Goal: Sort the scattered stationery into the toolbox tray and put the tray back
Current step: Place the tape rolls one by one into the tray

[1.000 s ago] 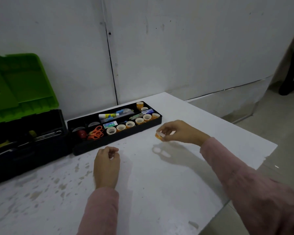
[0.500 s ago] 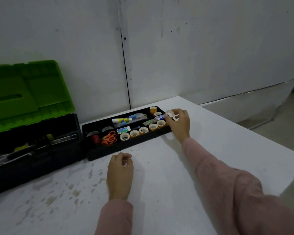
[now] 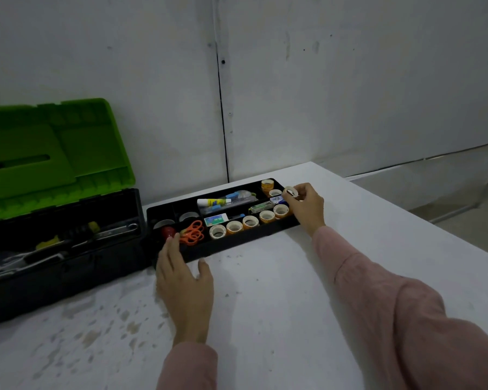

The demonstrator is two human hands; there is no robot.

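One tape roll (image 3: pixel 291 191) is pinched in the right hand (image 3: pixel 306 206), fingers curled round it, just above the right end of the tray (image 3: pixel 231 245). The far-right compartment lies immediately left of the fingertips. The left hand (image 3: pixel 183 280), fingers straight and spread, touches the near-left edge, well apart from that compartment.

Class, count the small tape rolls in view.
8 tape rolls: five in the black plastic tray's front row, two in its far-right compartment, one pinched by the right hand. Others may be hidden.
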